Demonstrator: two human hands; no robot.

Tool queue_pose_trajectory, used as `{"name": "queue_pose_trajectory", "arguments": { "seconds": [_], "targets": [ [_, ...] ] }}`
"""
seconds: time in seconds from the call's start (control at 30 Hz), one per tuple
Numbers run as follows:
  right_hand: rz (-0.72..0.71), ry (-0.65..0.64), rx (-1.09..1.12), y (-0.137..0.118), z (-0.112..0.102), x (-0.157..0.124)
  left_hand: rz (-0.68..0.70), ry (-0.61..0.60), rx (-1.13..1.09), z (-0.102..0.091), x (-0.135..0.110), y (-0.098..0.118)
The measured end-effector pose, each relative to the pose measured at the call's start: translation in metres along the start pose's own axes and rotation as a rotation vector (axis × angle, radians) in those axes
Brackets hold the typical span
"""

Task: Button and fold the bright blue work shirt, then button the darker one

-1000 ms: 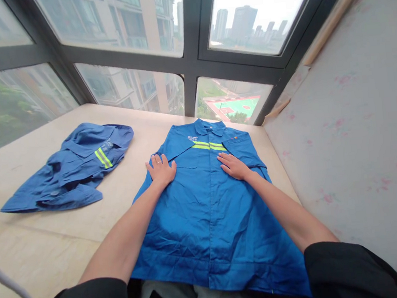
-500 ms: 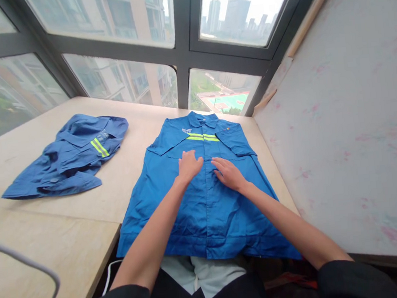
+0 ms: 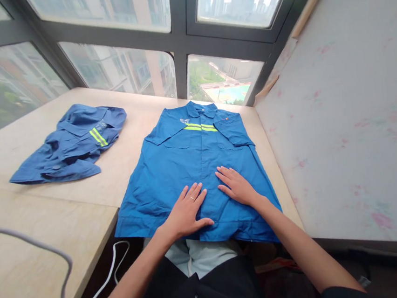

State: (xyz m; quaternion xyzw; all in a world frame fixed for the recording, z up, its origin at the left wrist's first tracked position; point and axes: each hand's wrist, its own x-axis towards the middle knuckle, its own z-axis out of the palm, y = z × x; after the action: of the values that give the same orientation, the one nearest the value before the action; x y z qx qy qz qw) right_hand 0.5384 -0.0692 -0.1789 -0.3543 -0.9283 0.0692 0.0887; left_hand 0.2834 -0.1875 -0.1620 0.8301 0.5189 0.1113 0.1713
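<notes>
A blue short-sleeved work shirt (image 3: 172, 170) lies front side up on the ledge, its collar toward the window and its hem at my body. Yellow-green reflective stripes cross its chest, and both sleeves are folded inward over the front. My left hand (image 3: 186, 211) rests flat on the lower front near the hem, fingers stretched out, a ring on one finger. Higher up and to the right, my right hand (image 3: 235, 185) lies on the cloth with its fingers spread. Neither hand grips the fabric.
A second blue work garment (image 3: 74, 142) with reflective stripes lies crumpled at the left. A white cable (image 3: 69, 269) loops over the left ledge (image 3: 26, 259) and down its edge. Windows (image 3: 121, 72) stand behind; a flowered wall (image 3: 351, 129) bounds the right.
Both hands have moved down the shirt toward the hem, the left one farther. The shirt's lower front looks smoother. The view has tilted slightly downward.
</notes>
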Motion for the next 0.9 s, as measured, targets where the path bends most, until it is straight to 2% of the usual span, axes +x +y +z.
{"name": "queue_pose_trajectory", "arguments": {
  "seconds": [0.1,0.2,0.5,0.63,0.7,0.8,0.9],
  "targets": [
    [0.008,0.007,0.006,-0.001,0.001,0.001,0.053,-0.026,0.049,-0.006,-0.010,-0.013],
    [0.018,0.022,0.028,-0.001,0.000,0.002,0.094,-0.043,0.059,-0.009,-0.008,-0.021],
    [0.030,0.024,0.095,0.031,-0.004,0.024,0.092,-0.096,-0.011,-0.020,0.028,-0.038],
    [0.105,0.003,0.069,0.035,-0.004,0.036,0.078,-0.071,-0.032,-0.026,0.043,-0.046],
    [0.183,-0.007,0.045,0.027,-0.003,0.038,0.066,-0.063,-0.035,-0.026,0.044,-0.045],
    [0.246,0.014,0.046,0.002,-0.002,0.030,0.046,-0.034,-0.032,-0.022,0.033,-0.038],
    [0.144,0.016,0.139,-0.034,-0.001,0.010,0.084,-0.018,-0.012,-0.016,0.011,-0.027]
  ]
}}
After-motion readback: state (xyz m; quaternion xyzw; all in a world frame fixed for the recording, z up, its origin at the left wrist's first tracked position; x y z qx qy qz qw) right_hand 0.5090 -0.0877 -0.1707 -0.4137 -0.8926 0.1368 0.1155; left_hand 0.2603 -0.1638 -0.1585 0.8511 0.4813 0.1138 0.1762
